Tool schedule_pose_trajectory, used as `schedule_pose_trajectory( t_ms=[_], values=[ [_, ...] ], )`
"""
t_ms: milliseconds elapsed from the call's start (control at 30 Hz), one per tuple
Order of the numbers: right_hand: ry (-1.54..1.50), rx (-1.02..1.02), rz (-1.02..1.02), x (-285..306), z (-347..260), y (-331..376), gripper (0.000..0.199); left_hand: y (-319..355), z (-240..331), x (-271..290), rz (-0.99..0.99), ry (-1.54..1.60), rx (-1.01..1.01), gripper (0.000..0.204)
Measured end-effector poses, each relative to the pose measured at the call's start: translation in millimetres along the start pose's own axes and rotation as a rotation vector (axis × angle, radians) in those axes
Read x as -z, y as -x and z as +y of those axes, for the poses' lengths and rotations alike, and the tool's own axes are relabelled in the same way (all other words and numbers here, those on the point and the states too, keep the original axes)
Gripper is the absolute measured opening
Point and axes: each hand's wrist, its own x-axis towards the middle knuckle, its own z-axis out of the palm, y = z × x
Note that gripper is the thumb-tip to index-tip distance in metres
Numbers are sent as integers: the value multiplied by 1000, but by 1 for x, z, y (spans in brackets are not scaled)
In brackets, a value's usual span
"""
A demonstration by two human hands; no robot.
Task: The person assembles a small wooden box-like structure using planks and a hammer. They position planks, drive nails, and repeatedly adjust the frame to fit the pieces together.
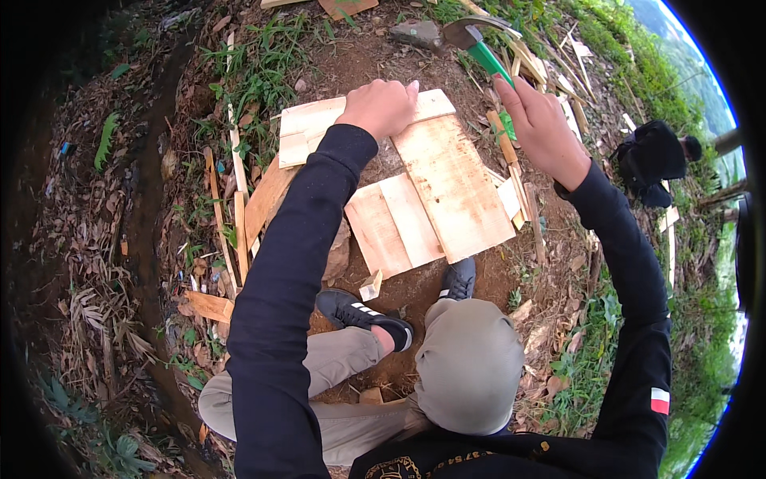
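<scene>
In front of me several pale wooden boards are laid together on the ground: a wide plank [456, 188] slants across, with a crosspiece [311, 120] at its far end and two narrower planks [392, 223] at its near left. My left hand [379, 109] rests at the crosspiece with fingers curled closed; what they hold, if anything, is hidden. My right hand [544, 132] grips the green handle of a hammer [483, 54], raised to the right of the boards. The hammer's metal head points to the far left, away from the wood.
Loose wood strips [239, 235] lie left of the boards, and more scraps [527, 64] are heaped at the far right. A small wood block [371, 286] sits near my shoes [363, 315]. A dark bag-like thing [650, 160] stands at the right. A stone [416, 33] lies farther off.
</scene>
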Motion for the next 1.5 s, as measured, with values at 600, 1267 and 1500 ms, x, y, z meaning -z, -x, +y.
schedule_pose_trajectory(
  t_ms=[600, 1267, 1500],
  values=[
    [91, 68, -46, 9, 1, -13, 40, -4, -8, -11, 47, 16, 18, 59],
    [109, 136, 33, 6, -1, -21, 34, -7, -9, -15, 86, 50, 29, 58],
    [273, 224, -247, -14, 26, -9, 37, -5, -7, -19, 81, 17, 46, 59]
  ],
)
